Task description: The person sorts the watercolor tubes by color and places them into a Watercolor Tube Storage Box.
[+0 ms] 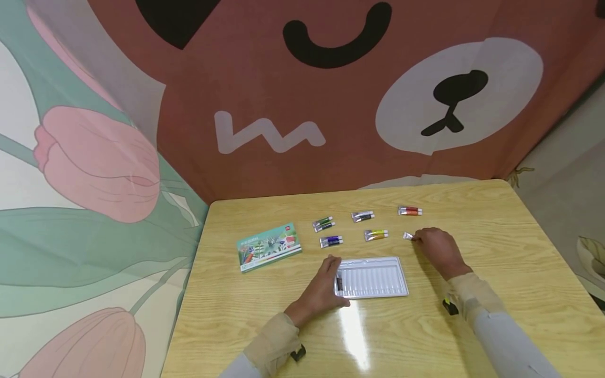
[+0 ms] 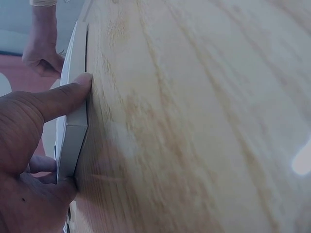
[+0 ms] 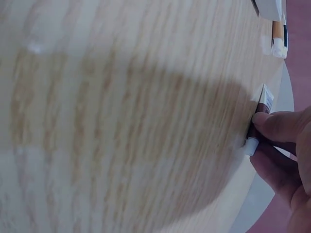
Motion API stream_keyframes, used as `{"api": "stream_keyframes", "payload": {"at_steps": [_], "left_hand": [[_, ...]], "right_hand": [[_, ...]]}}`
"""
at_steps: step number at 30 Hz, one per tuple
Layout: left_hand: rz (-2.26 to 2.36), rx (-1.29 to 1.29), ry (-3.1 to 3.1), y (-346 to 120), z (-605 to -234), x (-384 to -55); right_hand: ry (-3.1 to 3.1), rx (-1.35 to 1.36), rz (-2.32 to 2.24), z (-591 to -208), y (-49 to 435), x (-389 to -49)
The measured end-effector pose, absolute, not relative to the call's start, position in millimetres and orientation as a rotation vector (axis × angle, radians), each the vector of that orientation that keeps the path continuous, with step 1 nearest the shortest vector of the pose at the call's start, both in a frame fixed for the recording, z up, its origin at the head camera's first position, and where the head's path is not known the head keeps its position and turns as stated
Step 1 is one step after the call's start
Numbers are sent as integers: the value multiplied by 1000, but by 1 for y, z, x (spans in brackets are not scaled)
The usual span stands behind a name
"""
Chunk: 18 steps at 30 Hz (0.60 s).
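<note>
The left hand point(image 1: 321, 290) grips the left end of a white tray point(image 1: 373, 281) on the desk point(image 1: 501, 236), while the right hand point(image 1: 440, 250) pinches a brown-labelled paint tube point(image 3: 267, 101) beyond the tray's far right corner.

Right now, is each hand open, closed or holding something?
Left hand: holding the white tray at its left end.
Right hand: pinching a brown paint tube.

slotted plastic tray point(image 1: 373, 281): one. printed paint carton point(image 1: 269, 247): one. hands point(image 1: 439, 250): two. paint tubes point(image 1: 376, 232): twelve, counting apparently just one, part-hidden, in the tray.
</note>
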<state>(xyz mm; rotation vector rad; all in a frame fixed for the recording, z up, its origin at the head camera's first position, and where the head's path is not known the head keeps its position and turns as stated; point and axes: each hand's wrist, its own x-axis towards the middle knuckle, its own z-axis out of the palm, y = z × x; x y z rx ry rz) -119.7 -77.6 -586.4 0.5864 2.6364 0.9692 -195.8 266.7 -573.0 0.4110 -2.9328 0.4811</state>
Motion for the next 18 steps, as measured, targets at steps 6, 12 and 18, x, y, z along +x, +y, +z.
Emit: {"api": "stream_keyframes", "payload": {"at_steps": [6,12,18], "left_hand": [[961,587,2641,-77,-587,-120],[960,581,2636,-77,-588,-120],[965,570,2627,-78,-587,-120]], "right_hand": [[-2922,376,537,-575,267,-193],[-2900,390,527,-579,266,-191],[-2903,373,534,-579,262,-190]]}}
